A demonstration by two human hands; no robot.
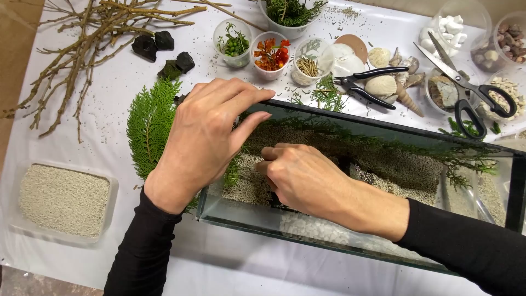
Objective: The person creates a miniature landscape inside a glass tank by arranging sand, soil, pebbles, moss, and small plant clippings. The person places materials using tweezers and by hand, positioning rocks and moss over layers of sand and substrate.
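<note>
Glass tank (pixel 307 227) of pale grit, long and open-topped, sits near centre on the white cloth (pixel 126 109).

It looks heavy, brittle and slick, best gripped low at both ends. Left hand (pixel 203 140) lies flat over its far-left rim; right hand (pixel 298 178) reaches inside, fingers curled into loose gravel (pixel 394 170).

Fingertips of the right hand (pixel 307 178), lower centre, buried in the grit inside the glass tank (pixel 383 127); whatever sits under them hidden. Left hand (pixel 205 140) covering the tank's upper-left corner and part of a green sprig (pixel 233 172). Tank cut off at the right edge. Bare branches (pixel 82 49) cropped at the top and left edges. Pebble tubs (pixel 507 38) clipped at upper right. Contents of the small cups (pixel 307 66), top centre, too small to identify.
</note>
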